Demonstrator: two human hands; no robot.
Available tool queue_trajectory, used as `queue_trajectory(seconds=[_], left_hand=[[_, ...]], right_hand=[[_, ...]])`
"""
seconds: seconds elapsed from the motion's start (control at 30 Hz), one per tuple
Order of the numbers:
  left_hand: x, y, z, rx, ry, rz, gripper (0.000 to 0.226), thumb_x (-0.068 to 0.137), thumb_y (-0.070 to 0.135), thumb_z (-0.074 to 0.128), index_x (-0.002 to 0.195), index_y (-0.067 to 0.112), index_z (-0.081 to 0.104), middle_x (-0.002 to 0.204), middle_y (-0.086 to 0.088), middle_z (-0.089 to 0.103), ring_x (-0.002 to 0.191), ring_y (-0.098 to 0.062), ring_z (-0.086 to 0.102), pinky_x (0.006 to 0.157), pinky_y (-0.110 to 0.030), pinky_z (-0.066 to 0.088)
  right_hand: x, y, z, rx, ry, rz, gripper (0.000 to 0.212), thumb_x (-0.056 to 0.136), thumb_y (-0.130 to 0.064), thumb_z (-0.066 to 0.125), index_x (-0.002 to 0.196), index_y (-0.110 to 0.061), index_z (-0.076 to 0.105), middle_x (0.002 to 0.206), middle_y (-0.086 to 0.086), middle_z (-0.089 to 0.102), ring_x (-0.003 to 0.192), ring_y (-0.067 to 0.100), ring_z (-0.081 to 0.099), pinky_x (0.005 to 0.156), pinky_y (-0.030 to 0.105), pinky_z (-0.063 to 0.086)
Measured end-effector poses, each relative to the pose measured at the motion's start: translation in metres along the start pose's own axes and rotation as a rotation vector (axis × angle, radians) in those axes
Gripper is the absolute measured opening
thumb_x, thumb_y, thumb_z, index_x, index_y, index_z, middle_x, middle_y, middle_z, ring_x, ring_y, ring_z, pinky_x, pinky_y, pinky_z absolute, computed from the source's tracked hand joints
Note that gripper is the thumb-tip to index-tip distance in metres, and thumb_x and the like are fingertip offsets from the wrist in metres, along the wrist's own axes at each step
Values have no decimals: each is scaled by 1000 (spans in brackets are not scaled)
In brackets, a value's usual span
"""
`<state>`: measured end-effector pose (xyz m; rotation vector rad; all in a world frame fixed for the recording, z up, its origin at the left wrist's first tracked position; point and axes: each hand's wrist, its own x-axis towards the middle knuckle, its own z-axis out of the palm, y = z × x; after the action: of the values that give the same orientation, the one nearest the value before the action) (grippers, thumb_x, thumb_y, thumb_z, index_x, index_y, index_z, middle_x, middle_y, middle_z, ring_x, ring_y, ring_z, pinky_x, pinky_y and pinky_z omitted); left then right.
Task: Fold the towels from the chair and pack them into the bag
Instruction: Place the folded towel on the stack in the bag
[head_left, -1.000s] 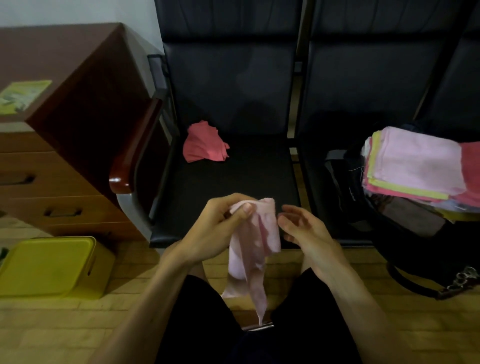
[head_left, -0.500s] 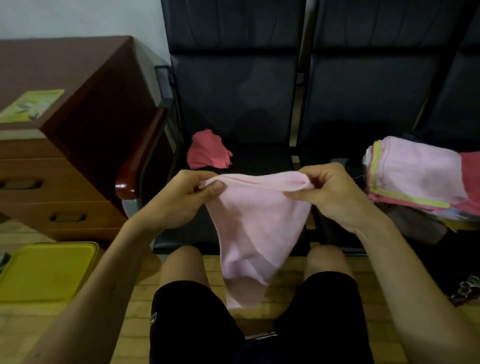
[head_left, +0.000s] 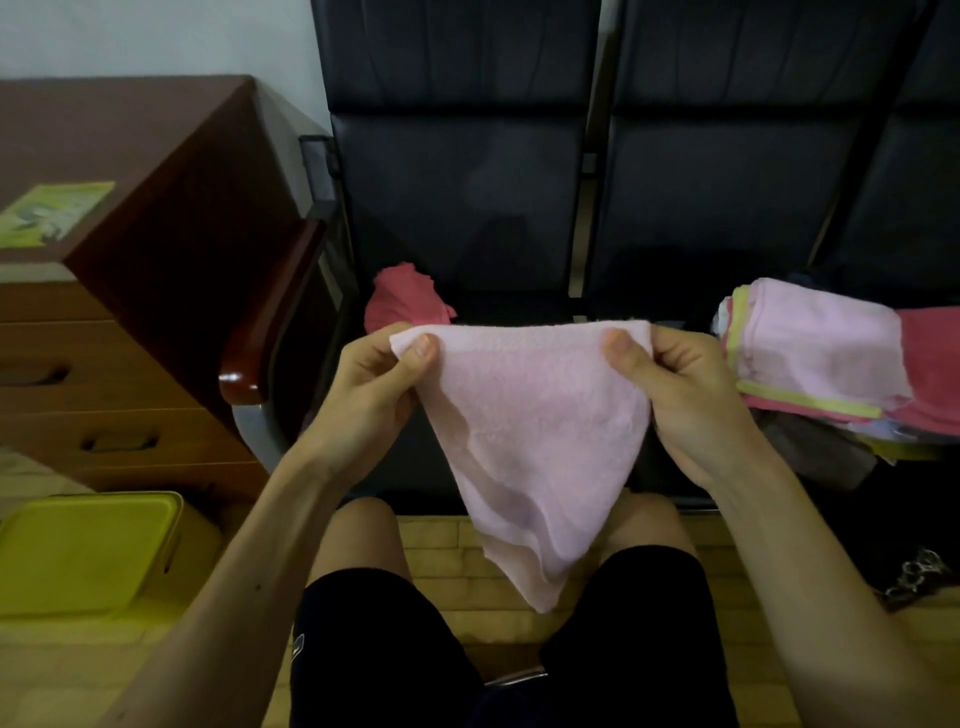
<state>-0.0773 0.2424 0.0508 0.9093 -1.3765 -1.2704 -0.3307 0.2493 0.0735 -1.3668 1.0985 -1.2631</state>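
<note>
Two hands hold one pale pink towel (head_left: 535, 431) stretched by its top edge in front of the chair (head_left: 457, 197), above the person's knees. The left hand (head_left: 374, 379) pinches the left corner between thumb and curled fingers, and the right hand (head_left: 680, 395) pinches the right corner the same way. The rest of the cloth hangs down to a loose point between the legs. It looks soft, light and limp, so it will not keep a shape by itself and sags wherever it is not held. In my judgement the corners are the right places to grip: pulled taut between them, the top edge gives a straight line to fold from, while a grab at the middle would only bunch it. One crumpled red towel (head_left: 405, 301) lies at the far left of the seat, not yet folded. To the right a stack of folded towels (head_left: 821, 353) — pink, red and yellow-green edges showing — sits on the dark bag (head_left: 909, 519); whether it rests inside the opening or on top I cannot tell. The fold looks just begun, with one more towel left after this one.
</note>
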Motion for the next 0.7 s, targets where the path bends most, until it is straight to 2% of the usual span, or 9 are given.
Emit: queue_trajectory(seconds=[0.07,0.27,0.4,0.43,0.47,0.5,0.57,0.63,0.7], left_hand=[[0,-1,8,26,5,13,24,102,35,50,99,18,67,93,5,67,87,-13,63,78,-27,54],[4,-3,42,415,38,162,16,103,18,49,98,22,63,89,16,66,83,-6,65,72,-17,50],[13,-4,57,375,104,186,20,103,12,49,97,23,64,90,18,67,85,-4,65,73,-18,51],[16,-5,60,340,122,173,19,103,13,48,99,20,65,92,15,67,86,-6,66,74,-20,52],[19,-6,62,299,140,146,18,104,17,47,102,18,65,95,12,68,88,-9,66,75,-24,54],[22,-7,65,255,152,108,19,104,21,46,105,15,65,98,6,69,91,-14,67,77,-30,57],[28,-10,67,165,169,26,24,104,28,45,110,12,63,103,-7,69,94,-26,68,79,-40,60],[31,-13,65,128,190,-24,27,104,30,45,112,11,62,102,-11,70,93,-29,70,78,-42,61],[34,-18,58,155,233,-66,24,105,30,46,111,14,63,100,-9,71,91,-25,71,77,-40,61]], right_hand=[[-1,3,1,25,23,19,38,80,-46,61,87,-11,74,92,19,71,83,22,68,71,35,55],[-9,4,3,101,69,80,32,83,-46,57,88,-19,73,88,4,73,86,18,70,70,29,55],[-15,39,12,-74,477,318,27,97,-38,57,96,-13,65,89,7,69,102,36,66,87,46,52],[-19,43,15,-35,381,387,22,93,-32,65,100,-12,60,89,4,68,105,36,66,86,43,53],[-17,49,20,42,207,473,35,83,-29,77,104,-8,59,90,1,68,103,28,69,80,36,55],[-25,54,17,98,-51,517,49,72,-29,87,107,-6,61,88,-2,69,91,14,73,70,25,56],[-48,58,13,49,-291,635,37,75,-28,85,101,-19,61,80,-9,65,63,-8,66,54,7,48],[-56,77,22,-47,-347,645,30,80,-31,78,102,-15,65,82,-4,70,71,-1,69,68,17,57],[-59,84,24,-124,-316,604,48,76,-47,72,100,-6,71,86,5,75,84,16,72,86,40,58]])
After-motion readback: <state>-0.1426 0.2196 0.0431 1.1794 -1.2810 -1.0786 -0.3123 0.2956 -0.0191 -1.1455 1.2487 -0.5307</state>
